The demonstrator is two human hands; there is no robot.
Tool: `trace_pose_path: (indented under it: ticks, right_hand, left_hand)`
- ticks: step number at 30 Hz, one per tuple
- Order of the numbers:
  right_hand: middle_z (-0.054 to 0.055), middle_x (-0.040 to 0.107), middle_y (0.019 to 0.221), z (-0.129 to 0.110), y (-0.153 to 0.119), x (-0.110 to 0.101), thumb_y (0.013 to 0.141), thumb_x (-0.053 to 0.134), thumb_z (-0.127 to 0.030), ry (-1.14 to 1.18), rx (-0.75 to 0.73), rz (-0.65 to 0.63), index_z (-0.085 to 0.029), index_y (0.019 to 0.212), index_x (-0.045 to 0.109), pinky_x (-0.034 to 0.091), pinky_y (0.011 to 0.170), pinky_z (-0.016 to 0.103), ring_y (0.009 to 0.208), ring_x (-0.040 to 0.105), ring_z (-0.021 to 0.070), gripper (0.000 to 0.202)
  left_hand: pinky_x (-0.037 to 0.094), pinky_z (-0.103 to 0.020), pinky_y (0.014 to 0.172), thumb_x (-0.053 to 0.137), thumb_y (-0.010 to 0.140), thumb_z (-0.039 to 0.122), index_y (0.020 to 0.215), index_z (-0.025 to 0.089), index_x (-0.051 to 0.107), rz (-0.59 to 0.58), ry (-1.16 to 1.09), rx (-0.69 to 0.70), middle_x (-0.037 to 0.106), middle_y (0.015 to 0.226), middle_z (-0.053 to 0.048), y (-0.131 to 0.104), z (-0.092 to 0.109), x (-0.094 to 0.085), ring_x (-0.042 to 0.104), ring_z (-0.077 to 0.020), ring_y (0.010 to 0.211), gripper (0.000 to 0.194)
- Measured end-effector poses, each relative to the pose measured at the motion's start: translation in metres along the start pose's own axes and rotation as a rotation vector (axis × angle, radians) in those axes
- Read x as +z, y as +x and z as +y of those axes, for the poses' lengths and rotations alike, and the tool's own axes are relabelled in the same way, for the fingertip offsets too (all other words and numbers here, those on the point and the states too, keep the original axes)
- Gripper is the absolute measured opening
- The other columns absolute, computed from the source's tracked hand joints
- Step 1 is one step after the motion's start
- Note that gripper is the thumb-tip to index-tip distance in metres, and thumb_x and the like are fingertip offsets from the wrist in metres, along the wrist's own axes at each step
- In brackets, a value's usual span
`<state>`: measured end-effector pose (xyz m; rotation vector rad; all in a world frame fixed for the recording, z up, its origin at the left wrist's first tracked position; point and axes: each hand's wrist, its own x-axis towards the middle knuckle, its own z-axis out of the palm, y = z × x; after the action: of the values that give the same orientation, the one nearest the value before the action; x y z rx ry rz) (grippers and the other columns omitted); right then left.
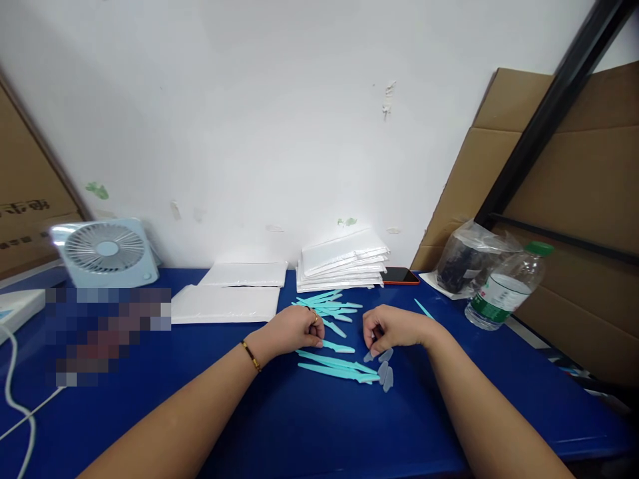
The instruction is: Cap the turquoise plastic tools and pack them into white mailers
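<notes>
My left hand (298, 328) is closed on a turquoise eyebrow razor (340, 348), whose blade end sticks out to the right. My right hand (387, 330) is closed in a pinch at a small clear plastic blade cap (368, 357), just right of that razor. Several more clear caps (388, 379) lie below this hand, close to the ends of razors (337, 372) laid side by side. Beyond my left hand a loose pile of turquoise razors (329, 306) is spread crosswise, partly hidden by my fingers. A single turquoise razor (423, 308) shows behind my right wrist.
White padded envelopes (344, 259) are stacked at the wall, with others (224, 304) lying flat to the left. A phone (401, 275), a bagged dark item (462, 263) and a water bottle (504, 293) stand right. A fan (107, 253) and white cable (20, 406) are left.
</notes>
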<state>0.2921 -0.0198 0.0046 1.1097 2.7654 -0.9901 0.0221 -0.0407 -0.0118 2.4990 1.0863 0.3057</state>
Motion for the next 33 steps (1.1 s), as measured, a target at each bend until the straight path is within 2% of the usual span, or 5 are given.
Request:
trace_pose_path:
  ticks: [6,10,13,22,33]
  right_hand:
    - [0.0,0.059,0.064,0.002,0.006,0.003,0.07,0.063,-0.032,-0.031,0.099,0.137,-0.015,0.076,0.064,0.037,0.049,0.018,0.056,0.051,0.0097,0.017]
    - [-0.001,0.059,0.063,0.001,0.007,0.005,0.068,0.063,-0.027,-0.025,0.064,0.171,-0.015,0.072,0.063,0.037,0.049,0.018,0.055,0.051,0.0093,0.013]
    - [0.0,0.06,0.062,0.0,0.009,0.007,0.067,0.063,-0.025,-0.011,0.03,0.172,-0.015,0.07,0.064,0.037,0.049,0.018,0.055,0.052,0.0096,0.011]
    - [0.0,0.064,0.064,-0.003,0.015,0.012,0.068,0.063,-0.025,-0.012,-0.035,0.235,-0.015,0.069,0.066,0.037,0.049,0.018,0.056,0.055,0.0105,0.01]
    - [0.0,0.062,0.062,-0.007,0.014,0.014,0.069,0.062,-0.028,0.02,-0.011,0.212,-0.016,0.071,0.066,0.037,0.049,0.019,0.056,0.054,0.0108,0.013]
  left_hand:
    - [0.036,-0.023,0.066,0.048,0.084,0.026,0.075,0.02,0.065,0.111,0.198,0.122,0.064,0.072,-0.001,0.005,-0.003,0.002,0.056,-0.0129,0.067,0.02]
    - [0.037,-0.024,0.072,0.054,0.081,0.031,0.081,0.022,0.065,0.098,0.223,0.177,0.065,0.078,-0.001,0.001,-0.002,-0.003,0.058,-0.0144,0.073,0.014]
    - [0.038,-0.023,0.071,0.055,0.081,0.032,0.083,0.023,0.065,0.076,0.2,0.162,0.065,0.081,0.0,0.001,-0.002,-0.002,0.058,-0.0149,0.076,0.013]
    - [0.037,-0.023,0.064,0.048,0.08,0.021,0.067,0.02,0.059,0.084,0.214,0.161,0.063,0.073,0.0,0.005,0.0,0.002,0.056,-0.0135,0.069,0.018]
    - [0.038,-0.022,0.066,0.045,0.082,0.022,0.07,0.019,0.06,0.1,0.215,0.141,0.063,0.075,-0.002,0.004,-0.003,0.003,0.056,-0.0134,0.07,0.019]
